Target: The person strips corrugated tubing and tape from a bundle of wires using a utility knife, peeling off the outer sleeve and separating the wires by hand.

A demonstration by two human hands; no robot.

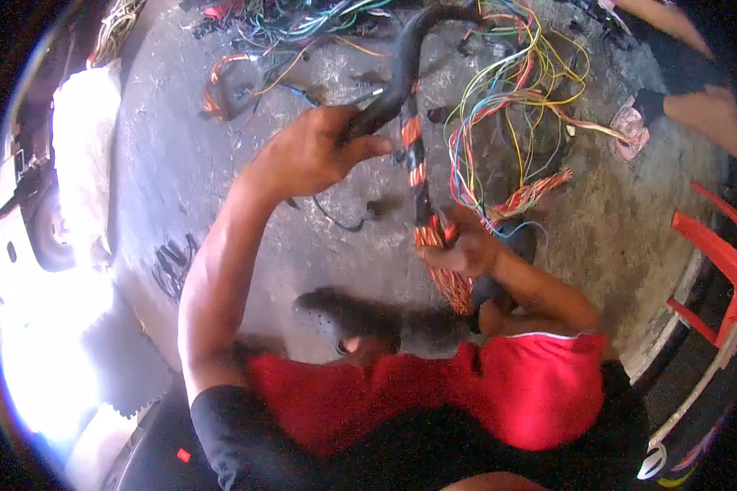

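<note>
clearly, both hands are closed on one cable bundle [407, 61], a thick black-wrapped length that curves down from the top of the view above a worn grey floor [262, 221]. the left hand [323, 151] curls its fingers round a black end of it, with the thumb stretched out toward the striped branch [413, 147]. that branch, wound in black with orange wire showing between the turns, runs down between the hands from near the black bend. lower and to the right, the right hand [467, 245] pinches the branch near its bottom; the exact placing of its fingertips is hard to make out. below that grip, loose orange-red strands [452, 288] fan out. just beyond the right hand lies a loopy tangle of coloured wires [540, 106], yellow, red, green and blue, and a darker heap of wires [303, 24] spreads along the far edge. a small clump of black strips [172, 266] lies off to the left, and a red metal frame [733, 270] stands at the right edge. at upper right, another person's bare limb [704, 123] reaches in, well apart from both hands.
</note>
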